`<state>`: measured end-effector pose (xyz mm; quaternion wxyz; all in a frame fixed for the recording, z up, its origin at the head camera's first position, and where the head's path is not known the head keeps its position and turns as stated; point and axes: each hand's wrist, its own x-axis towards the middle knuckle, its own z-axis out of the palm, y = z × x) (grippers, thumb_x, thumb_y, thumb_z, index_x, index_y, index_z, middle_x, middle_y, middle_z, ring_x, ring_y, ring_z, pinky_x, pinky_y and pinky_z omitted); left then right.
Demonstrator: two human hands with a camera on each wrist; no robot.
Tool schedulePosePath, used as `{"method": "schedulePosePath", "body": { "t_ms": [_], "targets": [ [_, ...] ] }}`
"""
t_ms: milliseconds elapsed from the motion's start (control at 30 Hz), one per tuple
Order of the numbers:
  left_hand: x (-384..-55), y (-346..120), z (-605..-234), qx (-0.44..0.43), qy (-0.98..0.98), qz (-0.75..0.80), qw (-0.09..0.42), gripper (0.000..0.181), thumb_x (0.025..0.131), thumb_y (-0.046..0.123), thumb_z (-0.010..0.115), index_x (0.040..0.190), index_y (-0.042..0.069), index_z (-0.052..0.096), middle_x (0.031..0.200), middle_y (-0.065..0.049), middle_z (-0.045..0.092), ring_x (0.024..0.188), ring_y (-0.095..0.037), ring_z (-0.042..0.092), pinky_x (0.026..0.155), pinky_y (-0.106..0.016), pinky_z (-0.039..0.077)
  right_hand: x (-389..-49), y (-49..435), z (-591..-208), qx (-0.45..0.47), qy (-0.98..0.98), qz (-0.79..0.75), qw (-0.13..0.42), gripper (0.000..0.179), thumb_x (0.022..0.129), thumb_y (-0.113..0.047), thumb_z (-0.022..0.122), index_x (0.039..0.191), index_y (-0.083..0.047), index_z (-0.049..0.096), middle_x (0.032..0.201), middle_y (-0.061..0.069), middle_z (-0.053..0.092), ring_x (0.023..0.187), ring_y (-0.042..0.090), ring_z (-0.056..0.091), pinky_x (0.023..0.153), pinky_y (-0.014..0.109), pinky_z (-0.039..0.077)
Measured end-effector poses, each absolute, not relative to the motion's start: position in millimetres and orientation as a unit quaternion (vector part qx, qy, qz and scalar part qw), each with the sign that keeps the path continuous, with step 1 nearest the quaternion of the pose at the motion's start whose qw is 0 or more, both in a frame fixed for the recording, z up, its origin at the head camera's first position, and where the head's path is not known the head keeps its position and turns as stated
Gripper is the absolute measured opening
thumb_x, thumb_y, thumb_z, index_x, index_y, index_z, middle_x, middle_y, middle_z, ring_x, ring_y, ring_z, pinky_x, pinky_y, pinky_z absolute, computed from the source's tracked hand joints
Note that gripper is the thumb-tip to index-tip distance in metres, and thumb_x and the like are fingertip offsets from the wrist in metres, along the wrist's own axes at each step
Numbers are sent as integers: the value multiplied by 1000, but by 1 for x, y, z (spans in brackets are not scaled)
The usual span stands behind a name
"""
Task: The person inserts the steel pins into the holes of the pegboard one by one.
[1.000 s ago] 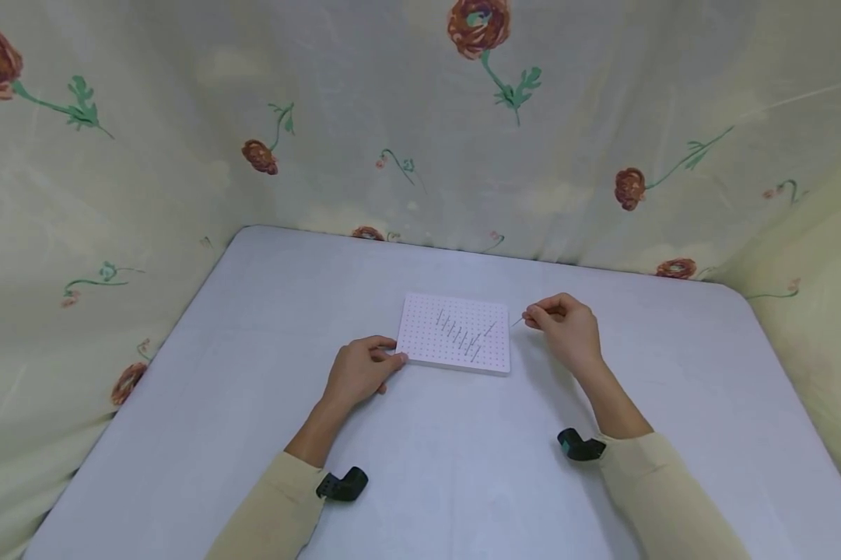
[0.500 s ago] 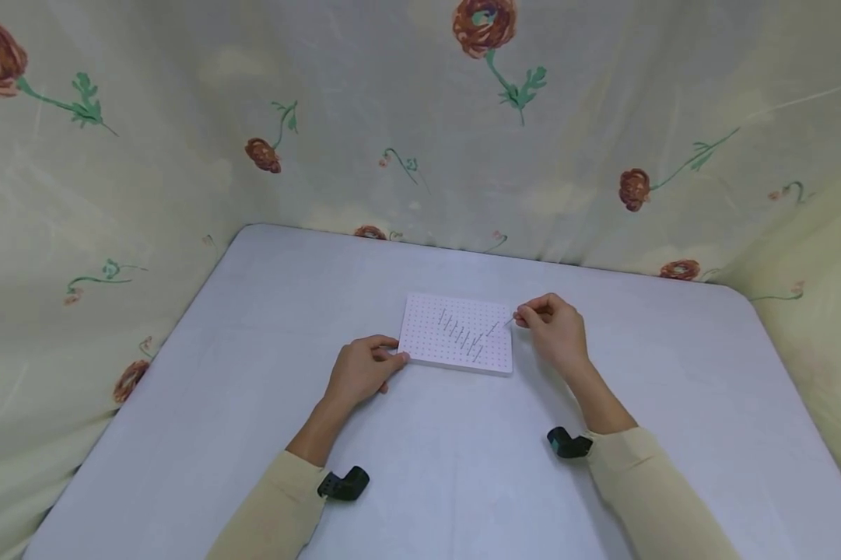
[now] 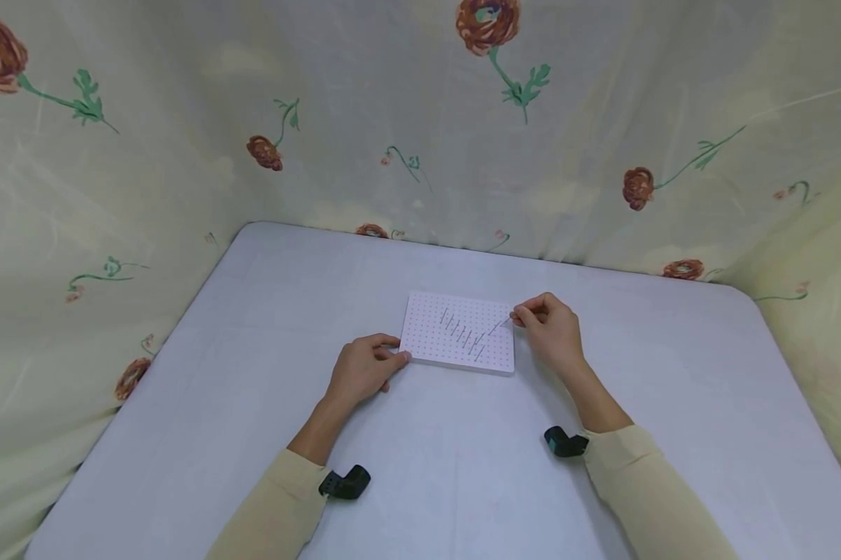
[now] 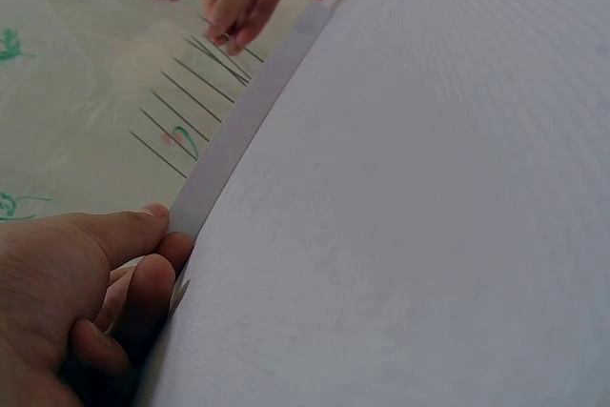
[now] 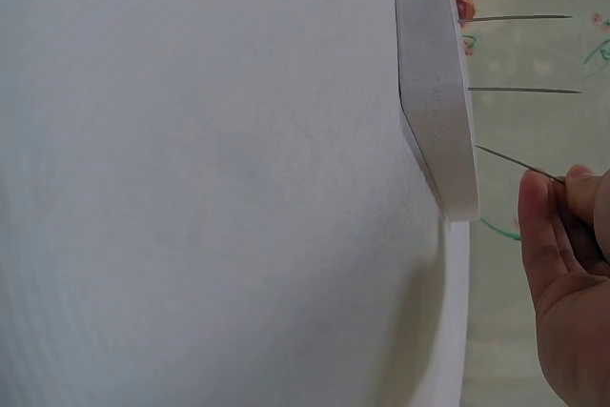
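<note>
A white pegboard with rows of small holes lies on the table, in the middle of the head view. Several thin metal pins stand up from it, most in a slanting row. My left hand grips the board's near left corner between thumb and fingers. At the board's right edge, my right hand pinches another thin metal pin between thumb and forefinger. That pin slants, and its lower tip is at the board's top near the far right; whether it sits in a hole cannot be seen.
A white-covered table extends around the board on all sides. Behind and beside it hangs a pale curtain with a flower print. Each wrist wears a small black camera.
My right hand has moved left with the pin, from beside the board to its right edge, and the pin's tip has come to the board. My left hand has stayed at the corner.
</note>
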<state>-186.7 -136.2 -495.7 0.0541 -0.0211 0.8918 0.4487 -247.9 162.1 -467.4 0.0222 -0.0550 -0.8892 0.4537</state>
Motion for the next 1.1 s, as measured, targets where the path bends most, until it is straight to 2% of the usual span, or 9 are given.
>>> {"method": "schedulePosePath", "body": {
  "t_ms": [467, 767, 900, 1100],
  "targets": [
    [-188, -137, -494, -27, 893, 445, 55, 43, 93, 34, 75, 128, 9, 69, 87, -2, 79, 44, -12, 60, 55, -26, 42, -248, 159, -466, -29, -899, 436, 38, 17, 102, -13, 63, 110, 1, 61, 110, 21, 74, 97, 29, 75, 72, 12, 53],
    [-188, -137, -493, -26, 894, 443, 56, 43, 93, 34, 75, 127, 9, 69, 86, -2, 78, 44, -12, 59, 54, -25, 42, -244, 151, -464, -14, -922, 386, 18, 16, 103, -17, 62, 109, -3, 61, 109, 16, 71, 98, 27, 66, 83, 35, 53],
    [-188, -137, -492, -24, 894, 444, 52, 42, 93, 33, 75, 127, 9, 69, 86, -2, 79, 44, -12, 60, 54, -26, 42, -242, 150, -465, -19, -925, 378, 12, 16, 103, -18, 61, 110, -4, 60, 109, 16, 69, 97, 27, 62, 85, 36, 51],
    [-186, -136, -494, -22, 892, 448, 58, 43, 93, 34, 75, 127, 8, 69, 85, -2, 78, 44, -12, 60, 55, -25, 42, -240, 150, -470, -19, -926, 376, 2, 16, 104, -19, 60, 110, -4, 60, 109, 16, 69, 99, 27, 64, 84, 35, 52]
  ]
}}
